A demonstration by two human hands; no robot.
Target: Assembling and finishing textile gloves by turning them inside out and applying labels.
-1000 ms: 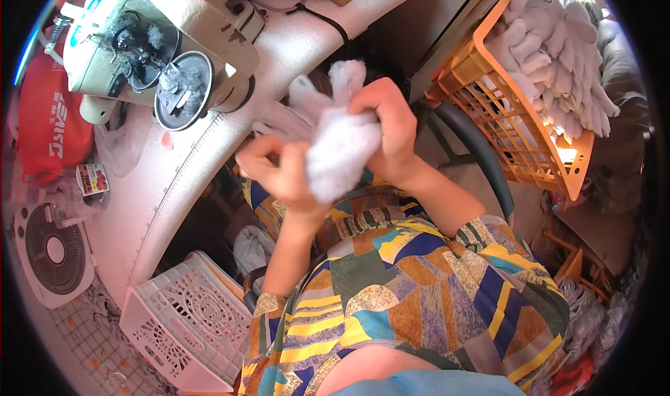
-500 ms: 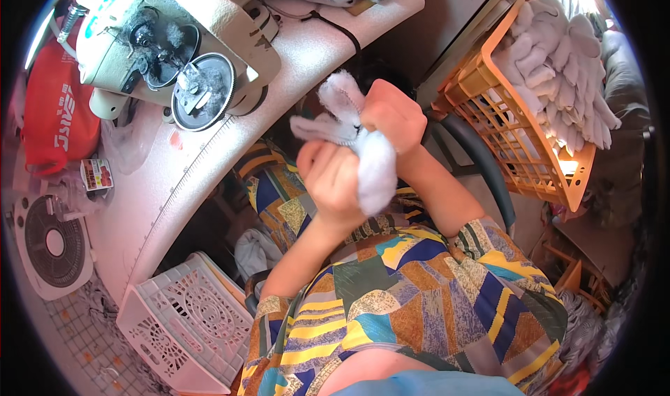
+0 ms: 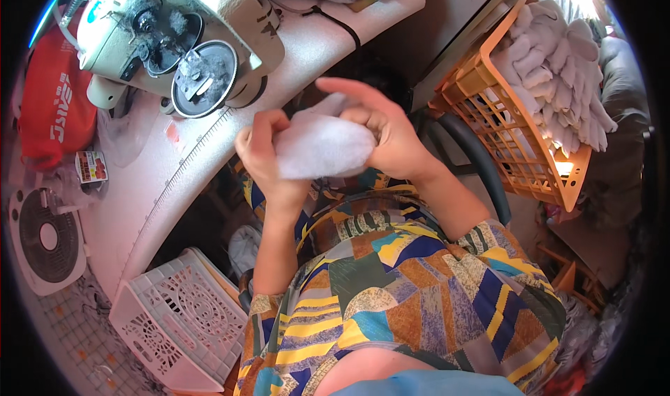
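I hold a white cloth point(image 3: 322, 145) in both hands, just above my lap and in front of the table point(image 3: 209, 138). My left hand point(image 3: 259, 148) grips its left edge, thumb on top and fingers curled behind the fabric. My right hand point(image 3: 380, 134) closes over its right side, knuckles bent and fingers pinching the cloth, with the forefinger stretched out leftward above it. The two hands are near each other with the bunched cloth between them; whether it is a glove I cannot tell. On the table at the far left stands a sewing machine point(image 3: 174, 40), its round wheel furred with lint. Left of it lies a red bag point(image 3: 56, 110). To my right, an orange basket point(image 3: 516, 138) is heaped with pale gloves point(image 3: 558, 75). Near left, below the table, a white crate point(image 3: 181, 319) lies tilted on the floor, and a small fan point(image 3: 45, 239) sits further left.
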